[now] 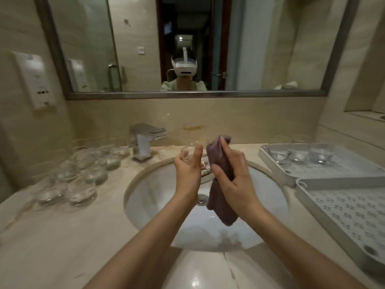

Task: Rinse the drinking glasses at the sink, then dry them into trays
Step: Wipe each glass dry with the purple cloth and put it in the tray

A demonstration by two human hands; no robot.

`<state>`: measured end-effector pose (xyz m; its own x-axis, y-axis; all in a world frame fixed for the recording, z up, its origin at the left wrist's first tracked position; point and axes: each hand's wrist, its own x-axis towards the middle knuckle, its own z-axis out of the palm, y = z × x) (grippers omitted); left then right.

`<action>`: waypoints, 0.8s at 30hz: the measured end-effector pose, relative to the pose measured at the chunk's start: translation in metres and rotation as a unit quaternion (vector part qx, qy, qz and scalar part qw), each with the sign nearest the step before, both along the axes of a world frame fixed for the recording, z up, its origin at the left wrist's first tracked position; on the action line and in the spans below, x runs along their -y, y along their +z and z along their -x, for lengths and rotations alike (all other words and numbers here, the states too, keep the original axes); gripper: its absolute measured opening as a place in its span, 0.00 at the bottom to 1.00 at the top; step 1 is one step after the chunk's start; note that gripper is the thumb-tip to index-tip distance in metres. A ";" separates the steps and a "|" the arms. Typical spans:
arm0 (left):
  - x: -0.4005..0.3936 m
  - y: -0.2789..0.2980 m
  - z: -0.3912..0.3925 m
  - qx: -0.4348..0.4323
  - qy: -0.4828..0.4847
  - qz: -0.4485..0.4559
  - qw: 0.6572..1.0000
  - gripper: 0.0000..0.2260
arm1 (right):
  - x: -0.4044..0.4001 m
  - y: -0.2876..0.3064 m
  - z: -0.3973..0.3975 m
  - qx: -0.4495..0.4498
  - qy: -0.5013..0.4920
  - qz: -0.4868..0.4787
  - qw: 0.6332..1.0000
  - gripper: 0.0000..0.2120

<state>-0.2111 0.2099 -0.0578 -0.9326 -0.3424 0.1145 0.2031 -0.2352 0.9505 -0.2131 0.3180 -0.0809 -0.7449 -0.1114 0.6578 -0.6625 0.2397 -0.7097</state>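
I judge this the drying step: my left hand grips a glass over the sink; my right hand clutches the cloth. Next, wipe it, then reach right to the tray.

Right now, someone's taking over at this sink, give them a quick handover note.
Left hand holds a glass over the sink. Right hand grips the purple cloth, beside the glass.
Done: three glasses stand in the far tray on the right.
Left: dry the held glass and tray it; the cluster of glasses left of the faucet still waits. The near tray holds none.
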 end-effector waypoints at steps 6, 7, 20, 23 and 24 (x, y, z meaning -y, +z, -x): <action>-0.015 -0.041 0.022 0.074 -0.071 -0.008 0.995 0.27 | 0.009 -0.024 0.029 0.114 -0.074 0.106 0.985 0.21; -0.014 -0.045 0.025 0.081 -0.079 0.002 0.994 0.23 | 0.009 -0.023 0.039 0.151 -0.063 0.142 0.976 0.19; 0.009 -0.048 0.031 0.051 -0.084 0.085 0.992 0.29 | 0.013 -0.025 0.043 0.132 -0.031 0.157 0.978 0.18; 0.009 -0.047 0.029 0.060 -0.033 0.014 0.998 0.18 | 0.026 -0.038 0.032 -0.004 -0.056 -0.003 0.998 0.22; 0.008 -0.048 0.029 0.061 -0.022 0.008 0.998 0.18 | 0.031 -0.045 0.033 -0.028 -0.068 -0.038 0.997 0.23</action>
